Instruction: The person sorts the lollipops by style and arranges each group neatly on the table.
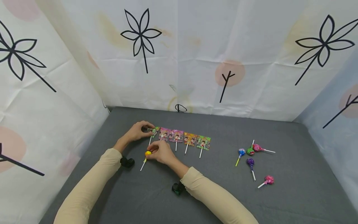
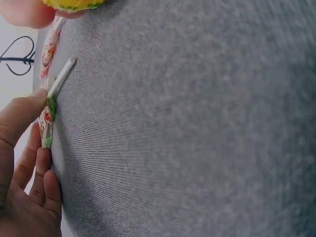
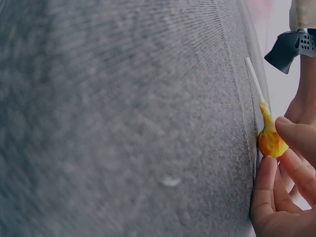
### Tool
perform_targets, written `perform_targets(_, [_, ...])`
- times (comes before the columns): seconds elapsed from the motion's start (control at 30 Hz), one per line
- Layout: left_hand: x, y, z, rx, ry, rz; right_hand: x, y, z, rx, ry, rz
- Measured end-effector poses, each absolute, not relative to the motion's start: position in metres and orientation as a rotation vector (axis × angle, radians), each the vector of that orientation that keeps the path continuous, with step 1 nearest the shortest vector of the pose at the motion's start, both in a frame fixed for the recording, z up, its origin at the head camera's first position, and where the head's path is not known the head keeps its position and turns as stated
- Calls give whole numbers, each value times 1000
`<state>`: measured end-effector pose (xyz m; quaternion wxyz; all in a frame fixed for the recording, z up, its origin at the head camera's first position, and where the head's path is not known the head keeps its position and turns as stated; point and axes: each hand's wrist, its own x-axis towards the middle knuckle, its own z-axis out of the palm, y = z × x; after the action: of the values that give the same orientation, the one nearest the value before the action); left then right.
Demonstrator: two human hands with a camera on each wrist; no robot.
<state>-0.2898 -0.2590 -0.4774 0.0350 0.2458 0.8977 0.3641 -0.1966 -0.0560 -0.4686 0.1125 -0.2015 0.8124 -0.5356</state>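
Observation:
At the left end of a row of flat lollipops, my left hand (image 1: pixel 136 131) holds a flat lollipop in a green printed wrapper (image 1: pixel 155 131) between thumb and fingers. In the left wrist view the thumb presses near the stick of that flat lollipop (image 2: pixel 50 109), and fingertips meet its other edge. Just in front of the row, my right hand (image 1: pixel 163 152) pinches a round lollipop in a yellow wrapper (image 1: pixel 147 153) by its head. Its white stick points toward the near left. The right wrist view shows this yellow lollipop (image 3: pixel 272 142) close over the grey cloth.
To the right the row continues with pink (image 1: pixel 164 133), purple-pink (image 1: pixel 176 135), orange (image 1: pixel 190 138) and green (image 1: pixel 203 142) flat lollipops. Several round lollipops lie farther right, among them a blue one (image 1: pixel 241 151) and a purple one (image 1: pixel 250 162). Patterned white cloth (image 1: pixel 195 87) walls the grey table (image 1: pixel 212 189).

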Motion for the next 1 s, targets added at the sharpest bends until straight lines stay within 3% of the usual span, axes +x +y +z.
perform_targets(0.57, [-283, -270, -478, 728, 2704, 1333, -196, -32, -463, -756, 2238, -1646])
perform_targets(1.0, [-247, -286, -463, 787, 2600, 1247, -193, 13, -445, -857, 2013, -1748])
